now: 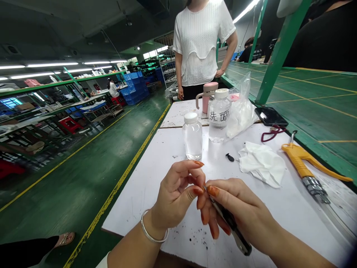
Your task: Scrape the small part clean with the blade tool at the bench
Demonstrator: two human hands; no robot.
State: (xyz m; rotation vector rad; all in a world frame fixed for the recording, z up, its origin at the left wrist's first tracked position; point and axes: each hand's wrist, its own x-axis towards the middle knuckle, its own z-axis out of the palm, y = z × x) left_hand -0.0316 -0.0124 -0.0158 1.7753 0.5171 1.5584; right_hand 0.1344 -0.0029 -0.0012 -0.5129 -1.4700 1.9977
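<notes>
In the head view my left hand (178, 193), with a silver bangle on the wrist, is closed in a pinch at the tip of a tool. Whatever it pinches there is too small to make out. My right hand (240, 208) is wrapped round a slim black-handled metal tool (229, 219), which slants from the fingertips down to the right. Part of the tool is hidden by the fingers, and its exact kind does not show. Both hands meet above the white tabletop (145, 186). Just beyond them stands a clear bottle with a white cap (192, 137).
Behind stand a labelled clear bottle (219, 119), a pink cup (206, 102) and a plastic bag (242, 115). To the right lie a white cloth (261, 163), a small black part (230, 157), a phone (271, 116) and a yellow air gun (299, 162). A person (199, 48) stands across the table.
</notes>
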